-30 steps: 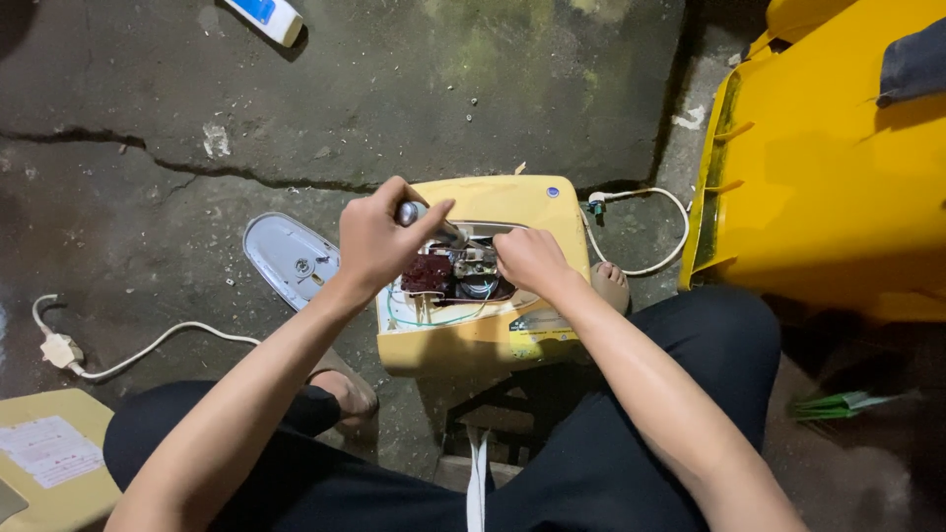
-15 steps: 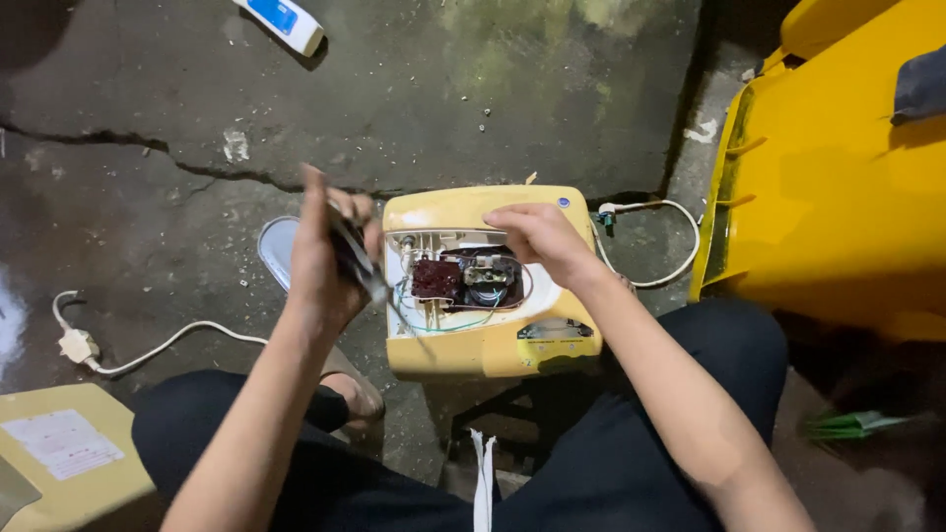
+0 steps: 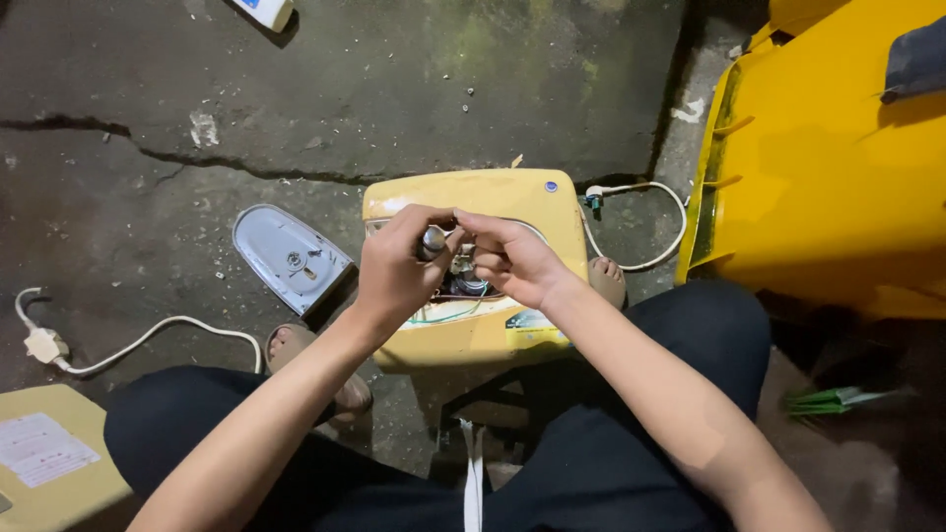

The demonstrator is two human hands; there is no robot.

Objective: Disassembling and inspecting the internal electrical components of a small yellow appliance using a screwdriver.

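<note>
Yellow plastic casing (image 3: 512,197), opened up on the cracked concrete floor (image 3: 148,89), sits between the feet of a person crouched over it, with wires and a small board showing in the gap under the hands. The left hand (image 3: 394,271) is closed round a small dark tool with a metal tip (image 3: 432,241), gripped in the fist and angled down toward the innards, while the right hand (image 3: 512,258) meets it just above the opening, fingertips pressed together as if pinching something tiny; what it pinches I cannot make out. A grey cover plate (image 3: 291,258) lies just beside the casing on the left, and a white cord with a plug (image 3: 44,345) trails across the floor, apparently not plugged into anything within view. A second white cable (image 3: 641,222) loops out of the casing's far corner toward the big yellow bin (image 3: 828,167). To my eye the risk lies in the small stuff: whatever is held between those fingertips could slip and vanish into the wiring or roll into the floor crack. The tool tip could also skid off and nick a thin wire, since both hands crowd the same spot and hide it, and the casing rests loose on the floor.
</note>
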